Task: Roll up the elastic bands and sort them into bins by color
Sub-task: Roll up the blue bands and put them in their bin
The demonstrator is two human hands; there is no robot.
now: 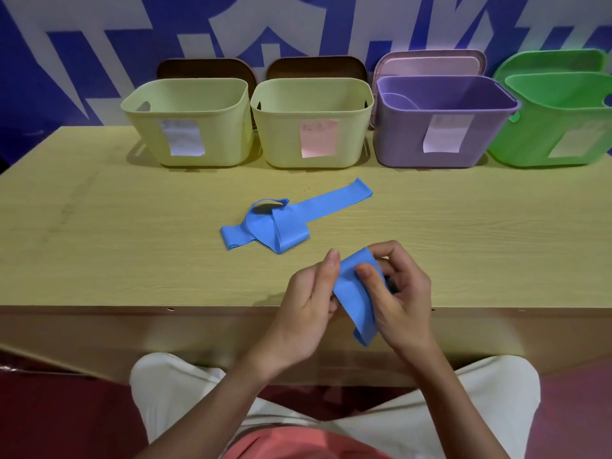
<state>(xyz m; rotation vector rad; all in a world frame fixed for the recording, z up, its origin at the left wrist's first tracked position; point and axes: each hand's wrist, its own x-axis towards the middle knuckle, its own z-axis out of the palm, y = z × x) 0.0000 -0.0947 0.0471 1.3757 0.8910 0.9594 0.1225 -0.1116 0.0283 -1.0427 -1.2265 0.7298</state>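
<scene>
Both hands, left hand point(309, 294) and right hand point(399, 293), pinch one blue band point(356, 293) with curled fingers.

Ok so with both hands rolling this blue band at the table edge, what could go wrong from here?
The blue band is held over the table edge, its tail hanging loose below the left hand and right hand; a slip would probably drop it on the floor. No bin looks blue, and the labels on the yellow bin and purple bin are unreadable, so mis-sorting is possible.

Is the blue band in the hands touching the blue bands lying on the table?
Apart. The head view shows bare table between the held band and the tangled bands.
</scene>
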